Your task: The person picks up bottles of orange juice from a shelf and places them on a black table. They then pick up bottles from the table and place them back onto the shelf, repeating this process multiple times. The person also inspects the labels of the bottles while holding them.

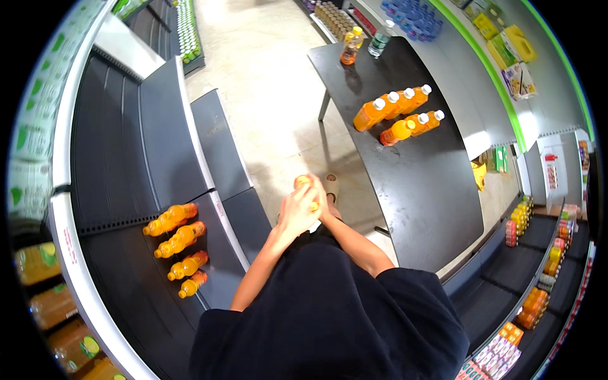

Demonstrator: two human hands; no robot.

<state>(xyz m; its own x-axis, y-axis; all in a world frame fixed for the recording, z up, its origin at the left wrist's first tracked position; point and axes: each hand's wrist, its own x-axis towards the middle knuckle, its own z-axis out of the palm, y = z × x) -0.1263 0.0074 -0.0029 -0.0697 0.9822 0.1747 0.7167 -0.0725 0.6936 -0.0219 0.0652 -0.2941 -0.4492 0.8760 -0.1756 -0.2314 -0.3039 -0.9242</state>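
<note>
Both of my hands close around an orange drink bottle (302, 181) in front of my body; its end shows above the fingers and a yellow part shows between them. My left hand (299, 209) covers much of it, and my right hand (323, 197) wraps it from the other side. On the dark shelf to the left stand several rows of orange drink bottles with yellow caps (183, 240). On the black table (413, 190) to the right are two rows of orange drink bottles (370, 114), mostly white-capped, one yellow-capped.
A partly filled yellow-capped bottle (351, 47) and a clear green-labelled bottle (379, 43) stand at the table's far end. Grey metal shelving (171, 128) runs along the left. Lower right, dark shelves (503, 266) hold small drink packs. A table leg (324, 105) reaches the tiled floor.
</note>
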